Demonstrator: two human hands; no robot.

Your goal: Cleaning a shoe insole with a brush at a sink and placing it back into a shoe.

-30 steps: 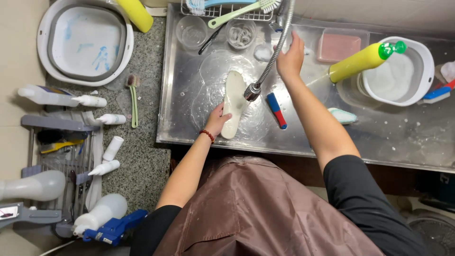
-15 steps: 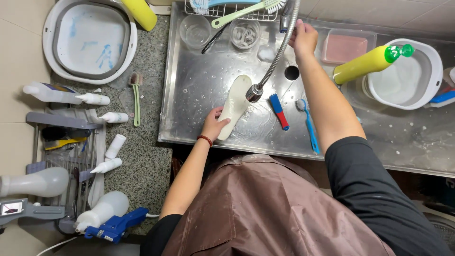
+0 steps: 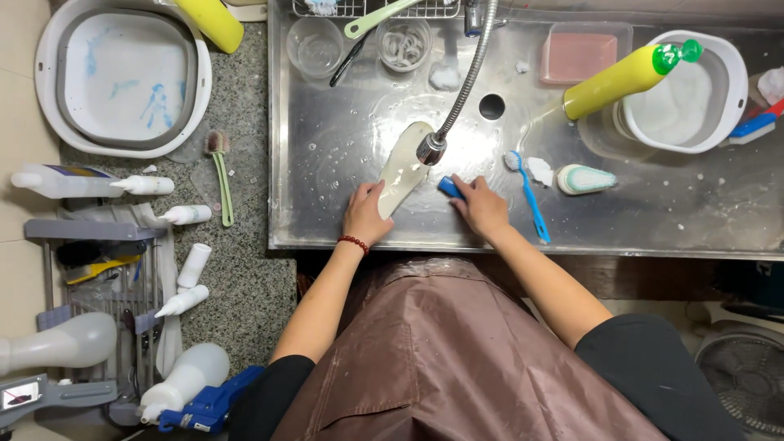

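Here, at the far left, a white basin (image 3: 122, 77) with a grey inner tub is seen on the speckled counter (image 3: 245, 269), and below it several white squeeze bottles (image 3: 143, 185) are laid about a grey rack (image 3: 90, 269). A small brush with a green handle (image 3: 219, 175) is set just beside the sink's left edge.

Inside the steel sink (image 3: 694, 220), the left hand (image 3: 365, 214) is placed on the near end of a pale shoe insole (image 3: 402, 167). Its fingers (image 3: 377, 189) are curled loosely round that end, the thumb on one edge and the fingertips on the other, so the insole is gripped lightly and pinned against the wet sink floor. The insole is angled up and to the right, its far end lying under the faucet head (image 3: 430, 149), from which a flexible metal hose is bent.

Just to the right, the right hand (image 3: 482, 208) is closed over a blue-handled brush (image 3: 449, 188); the fingers are folded down on it, and only its blue end is left showing, close beside the insole. Whether the brush is lifted or merely pressed down cannot be told.

Further right, a blue toothbrush (image 3: 529, 196) and a teal-and-white scrubbing brush (image 3: 584, 180) are laid on the sink floor. A yellow bottle with a green cap (image 3: 625, 77) is leaned across a white bucket (image 3: 735, 106), with a pink container (image 3: 581, 55) beside them.
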